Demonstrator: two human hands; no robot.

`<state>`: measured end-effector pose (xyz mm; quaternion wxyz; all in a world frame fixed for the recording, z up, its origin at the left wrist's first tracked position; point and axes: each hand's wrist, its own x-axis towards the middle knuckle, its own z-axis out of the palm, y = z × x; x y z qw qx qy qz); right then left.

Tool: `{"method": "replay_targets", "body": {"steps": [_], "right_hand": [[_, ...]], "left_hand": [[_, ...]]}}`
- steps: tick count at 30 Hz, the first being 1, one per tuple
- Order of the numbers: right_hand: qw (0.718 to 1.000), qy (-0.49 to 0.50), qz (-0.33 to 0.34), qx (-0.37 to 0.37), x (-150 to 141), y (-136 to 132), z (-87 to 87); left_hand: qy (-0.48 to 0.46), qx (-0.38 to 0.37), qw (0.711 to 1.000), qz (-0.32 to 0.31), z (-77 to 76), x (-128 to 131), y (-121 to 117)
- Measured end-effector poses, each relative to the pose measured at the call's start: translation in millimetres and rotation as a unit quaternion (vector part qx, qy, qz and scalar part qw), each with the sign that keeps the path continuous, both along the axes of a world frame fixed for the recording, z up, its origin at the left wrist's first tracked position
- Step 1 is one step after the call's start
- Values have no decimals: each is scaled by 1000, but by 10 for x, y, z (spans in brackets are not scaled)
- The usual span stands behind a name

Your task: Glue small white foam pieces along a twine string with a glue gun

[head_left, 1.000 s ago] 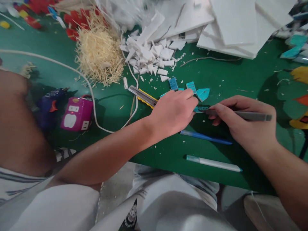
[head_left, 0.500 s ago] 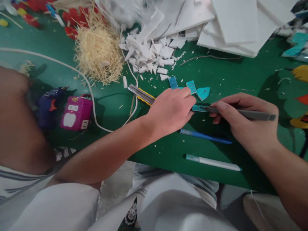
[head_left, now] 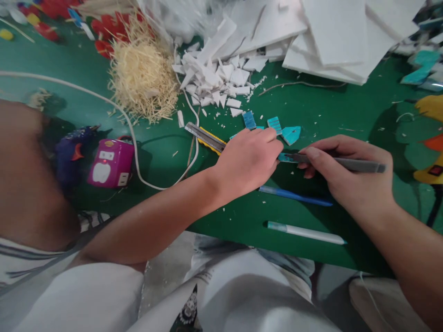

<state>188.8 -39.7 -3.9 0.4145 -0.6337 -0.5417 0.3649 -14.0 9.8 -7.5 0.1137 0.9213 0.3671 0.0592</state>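
My left hand (head_left: 247, 161) lies knuckles-up on the green table (head_left: 311, 106), fingers curled down onto a small teal piece (head_left: 285, 157) whose end shows past the fingertips. My right hand (head_left: 341, 177) grips a grey craft knife (head_left: 346, 163) like a pen, its tip against that teal piece. Two or three loose teal foam bits (head_left: 275, 124) lie just beyond my left fingers. A yellow utility knife (head_left: 206, 137) sits behind my left hand.
A blue pen (head_left: 294, 196) and a white marker (head_left: 306, 233) lie near the table's front edge. White foam boards (head_left: 332, 37) and white scraps (head_left: 214, 78) fill the back. A straw pile (head_left: 143, 76), pink power strip (head_left: 110, 163), glue gun (head_left: 71, 147) and white cable (head_left: 69, 87) sit left.
Almost nothing differs: both hands stay on the teal piece, with the knife shifting only slightly left along it.
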Motion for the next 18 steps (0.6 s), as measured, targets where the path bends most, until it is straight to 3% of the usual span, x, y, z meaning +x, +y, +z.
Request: {"method": "replay_targets", "body": {"steps": [18], "right_hand": [[999,-26,20,0,35,-15,-54]], "left_hand": [[-26,20,999,-5,-55,4,-3]]}}
